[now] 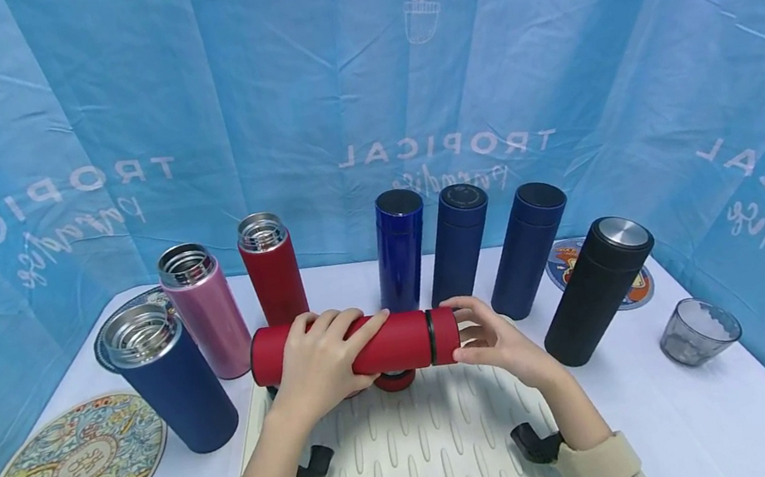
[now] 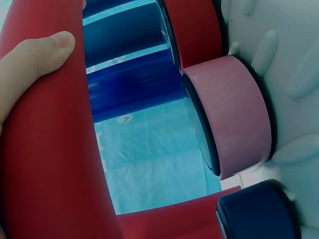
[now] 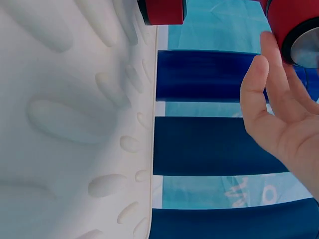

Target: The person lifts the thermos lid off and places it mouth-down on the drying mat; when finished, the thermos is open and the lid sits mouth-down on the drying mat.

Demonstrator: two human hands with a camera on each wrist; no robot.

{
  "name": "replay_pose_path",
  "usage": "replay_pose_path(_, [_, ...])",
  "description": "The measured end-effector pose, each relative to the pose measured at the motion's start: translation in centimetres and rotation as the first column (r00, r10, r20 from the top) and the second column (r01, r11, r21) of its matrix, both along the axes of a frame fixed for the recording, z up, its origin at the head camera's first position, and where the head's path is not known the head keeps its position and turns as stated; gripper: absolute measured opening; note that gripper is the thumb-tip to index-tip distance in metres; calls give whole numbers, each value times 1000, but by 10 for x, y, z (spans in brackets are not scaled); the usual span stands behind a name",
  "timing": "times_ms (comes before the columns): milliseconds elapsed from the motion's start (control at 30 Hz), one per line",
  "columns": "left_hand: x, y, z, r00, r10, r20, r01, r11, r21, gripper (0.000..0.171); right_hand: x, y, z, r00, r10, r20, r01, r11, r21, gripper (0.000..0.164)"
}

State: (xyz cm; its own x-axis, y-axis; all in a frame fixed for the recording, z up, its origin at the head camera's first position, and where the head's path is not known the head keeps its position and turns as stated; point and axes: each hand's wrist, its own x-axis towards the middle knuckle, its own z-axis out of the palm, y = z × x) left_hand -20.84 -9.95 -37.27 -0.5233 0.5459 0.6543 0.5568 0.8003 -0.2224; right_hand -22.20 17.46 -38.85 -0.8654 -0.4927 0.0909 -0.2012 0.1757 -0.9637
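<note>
My left hand (image 1: 319,359) grips a red thermos (image 1: 400,341) around its body and holds it on its side above the white ribbed mat (image 1: 421,468). At the thermos's right end, the fingers and thumb of my right hand (image 1: 498,341) lie around its red lid (image 1: 444,335). The lid's silver top shows in the right wrist view, and a black ring marks the seam. Below, a loose red lid (image 1: 395,381) stands on the mat. The left wrist view shows a pink lid (image 2: 234,117) and a navy lid (image 2: 259,209) there too, mostly hidden from the head view.
Lidless navy (image 1: 176,391), pink (image 1: 210,322) and red (image 1: 276,282) thermoses stand at left. Lidded ones stand behind and right: glossy blue (image 1: 400,252), two navy (image 1: 458,247) and black (image 1: 594,300). A glass (image 1: 698,333) sits far right. A patterned round mat (image 1: 80,475) lies left.
</note>
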Motion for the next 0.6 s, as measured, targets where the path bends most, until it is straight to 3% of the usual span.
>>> replay_pose_path(300, [0, 0, 1, 1000, 4, 18, -4, 1000, 5, 78, -1, -3, 0, 985, -2, -172, 3, 1000, 1, 66])
replay_pose_path(467, [1, 0, 1, 1000, 7, 28, -7, 1000, 3, 79, 0, -2, 1, 995, 28, -98, -28, 1000, -6, 76])
replay_pose_path(600, [1, 0, 1, 1000, 7, 28, -7, 1000, 3, 78, 0, -1, 3, 1000, -13, 10, 13, 1000, 18, 63])
